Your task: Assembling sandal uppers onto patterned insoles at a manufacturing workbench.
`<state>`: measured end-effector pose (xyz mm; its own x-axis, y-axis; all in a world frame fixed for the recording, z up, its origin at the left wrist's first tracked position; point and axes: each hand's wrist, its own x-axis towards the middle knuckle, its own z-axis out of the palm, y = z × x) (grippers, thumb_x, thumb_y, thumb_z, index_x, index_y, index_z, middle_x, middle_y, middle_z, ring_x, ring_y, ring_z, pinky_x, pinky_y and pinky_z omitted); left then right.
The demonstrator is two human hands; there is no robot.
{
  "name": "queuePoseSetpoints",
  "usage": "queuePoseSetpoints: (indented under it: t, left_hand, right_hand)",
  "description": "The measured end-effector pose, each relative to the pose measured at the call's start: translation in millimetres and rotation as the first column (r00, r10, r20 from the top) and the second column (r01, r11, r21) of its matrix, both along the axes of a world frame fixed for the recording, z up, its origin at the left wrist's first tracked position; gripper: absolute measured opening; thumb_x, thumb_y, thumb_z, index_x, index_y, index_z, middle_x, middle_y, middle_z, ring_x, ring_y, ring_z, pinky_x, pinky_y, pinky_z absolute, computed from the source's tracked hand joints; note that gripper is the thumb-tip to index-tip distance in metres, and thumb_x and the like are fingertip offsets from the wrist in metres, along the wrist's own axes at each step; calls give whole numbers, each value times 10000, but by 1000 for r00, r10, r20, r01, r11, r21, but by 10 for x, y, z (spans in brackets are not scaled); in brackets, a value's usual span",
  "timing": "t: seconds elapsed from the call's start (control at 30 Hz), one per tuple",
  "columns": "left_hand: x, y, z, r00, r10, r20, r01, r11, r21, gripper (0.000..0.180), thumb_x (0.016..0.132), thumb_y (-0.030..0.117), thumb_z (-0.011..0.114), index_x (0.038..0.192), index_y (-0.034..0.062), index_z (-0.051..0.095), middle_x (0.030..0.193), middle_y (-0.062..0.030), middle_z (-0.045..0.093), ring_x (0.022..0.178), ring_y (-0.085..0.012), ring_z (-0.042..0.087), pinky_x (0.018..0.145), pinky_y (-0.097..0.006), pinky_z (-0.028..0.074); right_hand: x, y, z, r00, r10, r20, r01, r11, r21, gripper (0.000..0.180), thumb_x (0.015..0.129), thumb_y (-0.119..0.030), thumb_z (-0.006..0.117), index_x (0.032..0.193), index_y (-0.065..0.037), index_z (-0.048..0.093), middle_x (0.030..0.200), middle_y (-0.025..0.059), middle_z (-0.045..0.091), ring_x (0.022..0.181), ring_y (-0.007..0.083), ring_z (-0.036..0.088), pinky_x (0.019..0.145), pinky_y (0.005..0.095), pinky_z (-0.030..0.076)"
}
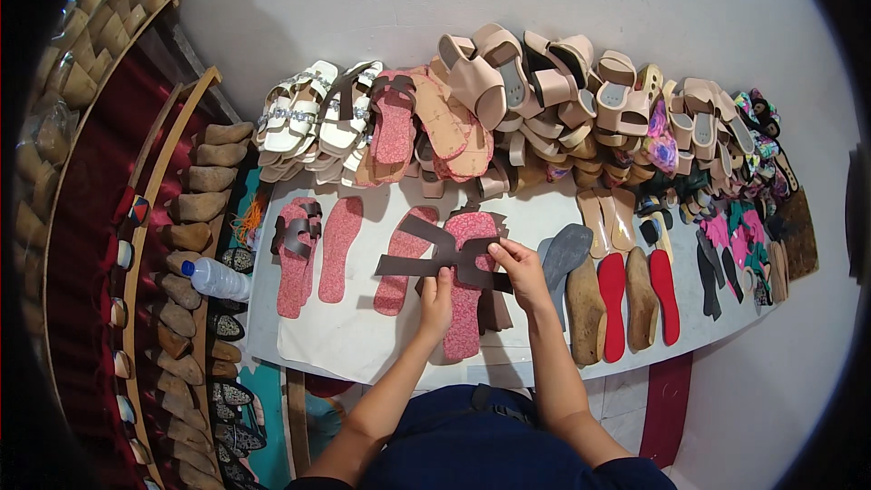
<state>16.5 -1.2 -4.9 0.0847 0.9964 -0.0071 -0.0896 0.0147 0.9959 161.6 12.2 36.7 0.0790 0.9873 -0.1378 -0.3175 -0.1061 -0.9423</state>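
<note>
A dark brown H-shaped sandal upper (445, 255) is stretched out flat in the air between my hands. My left hand (436, 306) pinches its lower edge near the middle, thumb on top. My right hand (522, 274) grips the right end between thumb and fingers. Under the piece lies a pink speckled insole (461, 331), partly covered, with more dark brown pieces (495, 310) beside it. Just left lies another pink insole (392, 293), half hidden by the strap. Farther left are a single pink insole (341, 249) and pink soles with a brown upper (298, 238) on them.
Finished beige sandals (508, 73) and white sandals (340, 122) are heaped along the back of the white table (313, 340). To the right lie wooden lasts (585, 304) and red insoles (613, 308). A water bottle (222, 279) and a rack of lasts (201, 209) flank the left.
</note>
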Motion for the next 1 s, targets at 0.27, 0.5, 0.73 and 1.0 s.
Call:
queuePoseSetpoints:
  t: [0.27,0.5,0.73,1.0]
  left_hand:
    - [-14,-16,-17,996,91,5,-90,994,-54,387,896,268,333,1162,-12,361,1114,-113,436,1030,-173,399,884,-285,295]
    - [-52,47,-30,987,157,44,-158,987,27,384,902,274,315,1154,-12,360,1117,-120,434,1035,-181,394,891,-290,287]
    - [13,37,-9,982,153,111,-145,987,-74,413,901,289,318,1204,8,308,1190,-102,373,1097,-167,339,931,-297,242]
    - [158,72,-29,979,183,85,-184,983,5,366,899,254,333,1133,-25,372,1061,-113,458,981,-169,414,854,-287,311]
  right_hand:
    - [44,-3,37,995,40,87,-41,999,13,344,788,-179,567,1058,25,508,876,28,566,740,71,506,653,196,405]
    - [76,-172,-76,636,-187,748,53,978,200,296,753,-128,567,1021,-9,532,946,111,581,822,145,557,694,251,420]
    - [121,-186,-152,955,-10,295,27,998,-51,237,792,-47,517,1017,28,531,962,78,562,884,121,517,784,238,401]
    - [10,-125,-155,994,-40,104,44,998,-35,304,819,-75,495,1104,28,477,966,83,560,858,116,528,760,212,419]
